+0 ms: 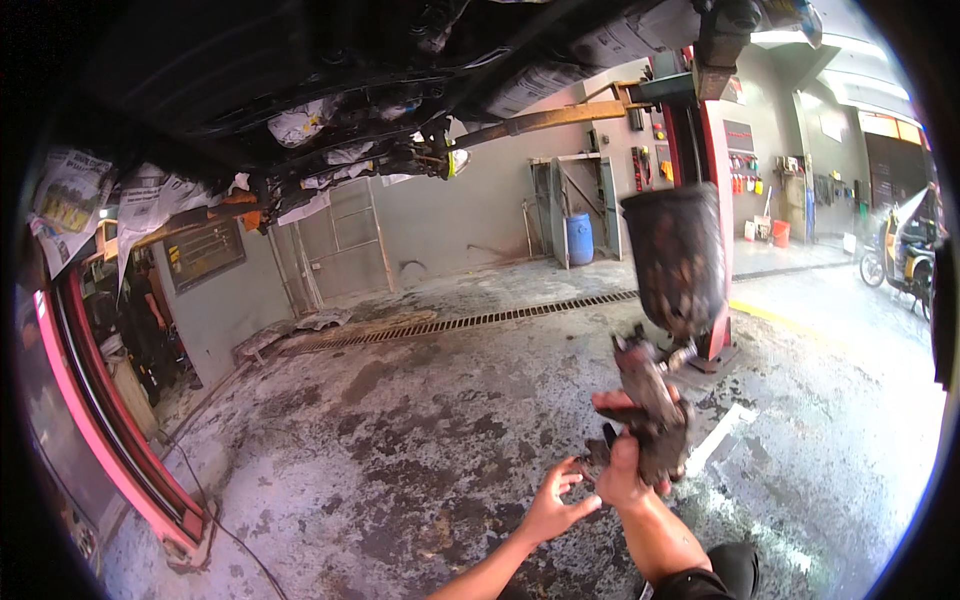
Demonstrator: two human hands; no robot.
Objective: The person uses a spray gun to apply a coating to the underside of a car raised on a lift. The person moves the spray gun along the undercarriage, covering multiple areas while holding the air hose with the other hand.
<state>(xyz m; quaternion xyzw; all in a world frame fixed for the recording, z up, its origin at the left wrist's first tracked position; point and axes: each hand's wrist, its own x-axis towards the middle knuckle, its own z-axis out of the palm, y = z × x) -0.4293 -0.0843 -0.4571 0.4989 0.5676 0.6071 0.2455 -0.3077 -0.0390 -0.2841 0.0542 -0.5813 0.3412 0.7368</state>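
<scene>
Nearest, of the two hands, the left hand (560, 505) is half open, its fingers loosely curled beside the lower end of the tool and seemingly gripping nothing, while the right hand (622, 478) is wrapped around the grimy tool (660, 425) and holds it up in front of the body. On top of that tool sits a large dark cup (675, 260), streaked and smeared; the blur hides its contents, so how much it holds cannot be told. Overhead, the raised vehicle's underside (200, 70) is black across much of its span, and newspaper sheets (70, 205) hang along its edge and wrap some parts. Covering up therefore looks done, and uncovering is left; whether the black is fresh is too shadowed to judge. The tool is well below the underside, so work looks paused midway. Beyond stand a red lift post (720, 150) and a blue barrel (579, 240).
</scene>
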